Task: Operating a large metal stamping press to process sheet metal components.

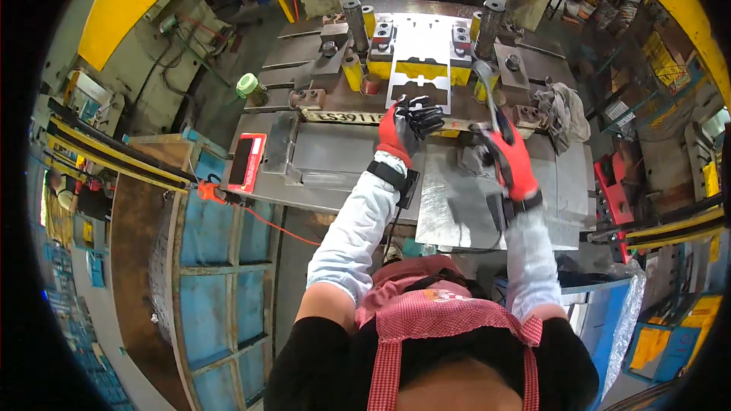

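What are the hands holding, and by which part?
Right hand: grey tool, by its near end. Left hand: at the near edge of the metal sheet; grip unclear.

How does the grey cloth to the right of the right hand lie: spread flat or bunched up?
Bunched up: the grey cloth lies in a crumpled heap, with creases and overlapping folds showing.

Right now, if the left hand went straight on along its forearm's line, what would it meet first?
Probably the metal sheet, which the left hand may already touch; depth is unclear.

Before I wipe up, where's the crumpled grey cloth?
Head view, right side: the grey cloth lies beyond and right of the red-and-black gloved right hand.
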`<state>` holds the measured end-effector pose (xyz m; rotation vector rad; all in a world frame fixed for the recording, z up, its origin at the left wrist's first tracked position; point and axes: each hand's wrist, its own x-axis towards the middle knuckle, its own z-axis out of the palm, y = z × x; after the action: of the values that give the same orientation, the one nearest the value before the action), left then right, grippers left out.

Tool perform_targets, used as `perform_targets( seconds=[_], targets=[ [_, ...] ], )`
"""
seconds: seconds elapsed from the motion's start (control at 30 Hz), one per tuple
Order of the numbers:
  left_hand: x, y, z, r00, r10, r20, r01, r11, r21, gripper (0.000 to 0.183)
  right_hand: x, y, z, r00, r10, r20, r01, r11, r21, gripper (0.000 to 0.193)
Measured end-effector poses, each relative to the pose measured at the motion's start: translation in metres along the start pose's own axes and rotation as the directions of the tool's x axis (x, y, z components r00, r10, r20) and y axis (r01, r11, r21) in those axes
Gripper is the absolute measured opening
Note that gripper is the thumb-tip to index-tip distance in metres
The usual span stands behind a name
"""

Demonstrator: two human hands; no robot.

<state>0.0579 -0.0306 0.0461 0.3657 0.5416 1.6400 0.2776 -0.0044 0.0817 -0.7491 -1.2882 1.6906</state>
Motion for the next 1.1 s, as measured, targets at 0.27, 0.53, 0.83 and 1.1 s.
perform_targets(
  seconds=[0.27, 0.53, 0.83, 1.1],
  targets=[
    [0.011, -0.003, -0.007, 0.999, -0.024, -0.028, 0.023, 1.000, -0.019, 0.050, -0.145, 0.096, -0.123, 0.900, 0.246, -0.360, -0.250, 0.968, 0.036, 0.046],
    [0.020, -0.001, -0.021, 0.951, -0.073, 0.302, 0.137, 0.971, -0.198, 0.050, -0.157, 0.116, -0.151, 0.912, 0.321, -0.256, -0.236, 0.920, 0.313, 0.037],
    [0.015, 0.000, -0.002, 0.991, -0.043, -0.127, 0.048, 0.998, 0.037, 0.049, -0.160, 0.116, -0.154, 0.909, 0.325, -0.261, -0.231, 0.913, 0.336, 0.015],
    [0.015, -0.002, -0.005, 0.991, -0.003, -0.132, 0.010, 0.998, 0.056, 0.048, -0.162, 0.115, -0.156, 0.913, 0.315, -0.261, -0.225, 0.920, 0.322, 0.023]
  ],
)
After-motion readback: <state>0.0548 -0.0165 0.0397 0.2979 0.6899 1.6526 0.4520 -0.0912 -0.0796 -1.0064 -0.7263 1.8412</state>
